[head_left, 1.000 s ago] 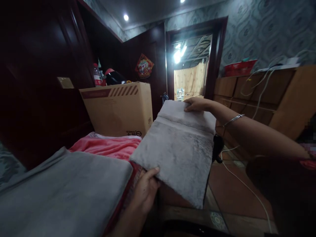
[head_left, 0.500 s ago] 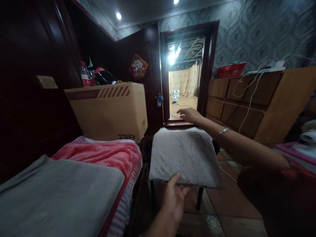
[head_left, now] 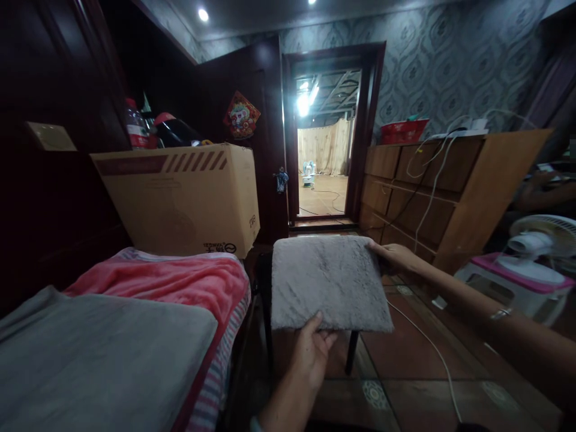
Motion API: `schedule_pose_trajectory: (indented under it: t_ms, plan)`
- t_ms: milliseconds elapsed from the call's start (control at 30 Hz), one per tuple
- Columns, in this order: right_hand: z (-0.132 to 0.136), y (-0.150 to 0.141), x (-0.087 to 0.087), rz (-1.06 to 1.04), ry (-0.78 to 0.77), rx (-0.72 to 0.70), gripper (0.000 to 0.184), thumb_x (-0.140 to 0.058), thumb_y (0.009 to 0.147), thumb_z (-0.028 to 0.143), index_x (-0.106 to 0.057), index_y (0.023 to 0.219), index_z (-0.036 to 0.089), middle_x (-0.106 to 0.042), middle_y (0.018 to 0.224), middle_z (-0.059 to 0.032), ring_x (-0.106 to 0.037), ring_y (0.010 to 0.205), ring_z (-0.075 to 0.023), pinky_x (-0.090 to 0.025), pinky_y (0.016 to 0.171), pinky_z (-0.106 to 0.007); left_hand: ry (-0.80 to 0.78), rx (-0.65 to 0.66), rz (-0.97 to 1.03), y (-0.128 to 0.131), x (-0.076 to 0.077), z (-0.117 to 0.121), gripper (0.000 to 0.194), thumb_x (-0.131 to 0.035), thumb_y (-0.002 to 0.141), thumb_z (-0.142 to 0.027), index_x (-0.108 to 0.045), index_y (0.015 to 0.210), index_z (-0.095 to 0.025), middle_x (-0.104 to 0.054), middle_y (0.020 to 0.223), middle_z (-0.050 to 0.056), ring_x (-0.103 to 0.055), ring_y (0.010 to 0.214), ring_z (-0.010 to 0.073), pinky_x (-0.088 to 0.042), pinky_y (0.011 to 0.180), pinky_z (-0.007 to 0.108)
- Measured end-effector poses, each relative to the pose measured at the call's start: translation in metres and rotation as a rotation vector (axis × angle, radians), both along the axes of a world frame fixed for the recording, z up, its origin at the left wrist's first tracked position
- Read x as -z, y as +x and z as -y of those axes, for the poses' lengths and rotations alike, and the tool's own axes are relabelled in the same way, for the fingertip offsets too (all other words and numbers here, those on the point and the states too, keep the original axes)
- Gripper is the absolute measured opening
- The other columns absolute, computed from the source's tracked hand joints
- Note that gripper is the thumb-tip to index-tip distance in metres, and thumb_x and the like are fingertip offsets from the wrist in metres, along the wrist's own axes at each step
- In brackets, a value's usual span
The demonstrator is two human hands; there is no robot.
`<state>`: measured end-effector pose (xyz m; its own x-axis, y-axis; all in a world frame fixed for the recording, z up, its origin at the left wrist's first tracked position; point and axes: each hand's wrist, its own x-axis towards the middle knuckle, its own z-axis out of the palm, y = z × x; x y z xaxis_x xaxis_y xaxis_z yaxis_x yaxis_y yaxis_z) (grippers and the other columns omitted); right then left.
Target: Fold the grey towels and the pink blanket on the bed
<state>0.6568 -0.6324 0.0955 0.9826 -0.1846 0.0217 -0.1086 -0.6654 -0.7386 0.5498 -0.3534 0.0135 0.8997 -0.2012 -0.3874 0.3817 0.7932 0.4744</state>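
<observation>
A grey fluffy seat cushion (head_left: 328, 279) lies flat on a dark-legged stool or chair in the middle of the view. My left hand (head_left: 312, 354) grips its near edge, thumb on top and fingers underneath. My right hand (head_left: 396, 257) holds the cushion's far right corner, fingers curled at the edge. A metal bangle (head_left: 500, 313) sits on my right wrist.
A bed at left carries a grey blanket (head_left: 99, 354) and a pink blanket (head_left: 180, 282), with a large cardboard box (head_left: 180, 198) behind. A wooden dresser (head_left: 441, 192) stands at right, a white cable (head_left: 432, 348) trails over the tiled floor, and an open doorway (head_left: 321, 174) lies ahead.
The cushion went from tilted up in both hands to lying flat on the seat. My right hand let go of its far edge, then came back to the right corner.
</observation>
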Motion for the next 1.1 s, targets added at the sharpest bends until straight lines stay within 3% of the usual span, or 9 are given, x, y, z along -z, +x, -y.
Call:
schedule_pose_trajectory:
  t_ms: [100, 233, 367, 533, 667, 767, 833, 933, 1100]
  plan:
    - [-0.011, -0.005, 0.005, 0.01, 0.26, -0.024, 0.062, -0.07, 0.061, 0.08, -0.057, 0.064, 0.019, -0.052, 0.056, -0.0014, -0.048, 0.051, -0.0144, -0.037, 0.049, -0.028, -0.032, -0.015, 0.038, -0.001, -0.01, 0.008, 0.038, -0.07, 0.078, -0.007, -0.065, 0.114, -0.016, -0.075, 0.099, 0.009, -0.072, 0.084, 0.0208, -0.056, 0.087, 0.039]
    - [-0.017, -0.006, 0.006, 0.153, 0.303, 0.019, 0.06, -0.071, 0.058, 0.075, -0.058, 0.068, 0.018, -0.047, 0.056, 0.0026, -0.042, 0.051, -0.011, -0.028, 0.045, -0.025, -0.057, -0.014, 0.115, 0.002, -0.016, 0.015, 0.037, -0.072, 0.076, -0.007, -0.067, 0.112, -0.017, -0.075, 0.101, 0.009, -0.072, 0.09, 0.0235, -0.055, 0.096, 0.047]
    - [-0.015, -0.004, 0.01, 0.155, 0.291, 0.052, 0.058, -0.068, 0.057, 0.074, -0.061, 0.069, 0.017, -0.052, 0.057, 0.0004, -0.046, 0.053, -0.0134, -0.033, 0.047, -0.026, -0.008, 0.006, 0.066, 0.009, -0.002, 0.013, 0.026, -0.07, 0.077, -0.005, -0.068, 0.101, -0.014, -0.075, 0.093, 0.009, -0.072, 0.084, 0.0224, -0.053, 0.097, 0.047]
    - [-0.01, -0.004, 0.009, 0.22, 0.003, 0.08, 0.061, -0.06, 0.066, 0.077, -0.067, 0.066, 0.017, -0.059, 0.058, -0.0041, -0.056, 0.058, -0.0201, -0.037, 0.049, -0.029, -0.021, 0.084, 0.097, 0.015, 0.023, 0.004, 0.025, -0.078, 0.072, -0.01, -0.067, 0.093, -0.014, -0.075, 0.1, 0.01, -0.072, 0.092, 0.0252, -0.051, 0.1, 0.046]
    - [-0.011, -0.013, -0.001, 0.291, -0.25, 0.155, 0.059, -0.053, 0.076, 0.077, -0.064, 0.065, 0.02, -0.064, 0.064, -0.0075, -0.062, 0.066, -0.0256, -0.042, 0.057, -0.033, 0.055, 0.176, 0.138, 0.009, 0.047, -0.008, 0.037, -0.087, 0.064, -0.02, -0.062, 0.092, -0.017, -0.075, 0.099, 0.01, -0.073, 0.097, 0.0285, -0.052, 0.095, 0.042]
    - [-0.027, -0.018, -0.006, 0.56, -0.455, 0.173, 0.052, -0.051, 0.083, 0.07, -0.067, 0.082, 0.021, -0.07, 0.084, -0.0118, -0.064, 0.083, -0.0296, -0.048, 0.07, -0.038, 0.151, 0.274, 0.141, -0.002, 0.064, -0.019, 0.048, -0.089, 0.061, -0.028, -0.06, 0.098, -0.019, -0.076, 0.101, 0.011, -0.074, 0.096, 0.028, -0.052, 0.089, 0.04]
    - [-0.047, -0.018, -0.005, 0.743, -0.575, 0.008, 0.052, -0.052, 0.087, 0.065, -0.068, 0.104, 0.019, -0.071, 0.106, -0.0149, -0.063, 0.102, -0.032, -0.049, 0.086, -0.042, 0.205, 0.342, 0.153, -0.012, 0.071, -0.026, 0.053, -0.089, 0.059, -0.033, -0.059, 0.1, -0.018, -0.076, 0.101, 0.012, -0.074, 0.092, 0.0286, -0.053, 0.085, 0.039]
    - [-0.085, -0.009, 0.003, 0.794, -0.78, -0.256, 0.062, -0.053, 0.09, 0.063, -0.057, 0.137, 0.022, -0.061, 0.136, -0.0151, -0.053, 0.124, -0.0357, -0.039, 0.105, -0.052, 0.268, 0.393, 0.184, -0.028, 0.071, -0.039, 0.058, -0.089, 0.057, -0.04, -0.058, 0.101, -0.018, -0.076, 0.097, 0.013, -0.075, 0.087, 0.0301, -0.053, 0.079, 0.039]
    - [-0.115, 0.013, 0.007, 0.688, -0.899, -0.306, 0.075, -0.051, 0.09, 0.067, -0.045, 0.151, 0.025, -0.059, 0.14, -0.0152, -0.053, 0.124, -0.0384, -0.035, 0.105, -0.059, 0.48, 0.256, 0.281, -0.028, 0.049, -0.069, 0.056, -0.085, 0.061, -0.048, -0.06, 0.1, -0.017, -0.074, 0.093, 0.013, -0.073, 0.079, 0.0274, -0.053, 0.071, 0.036]
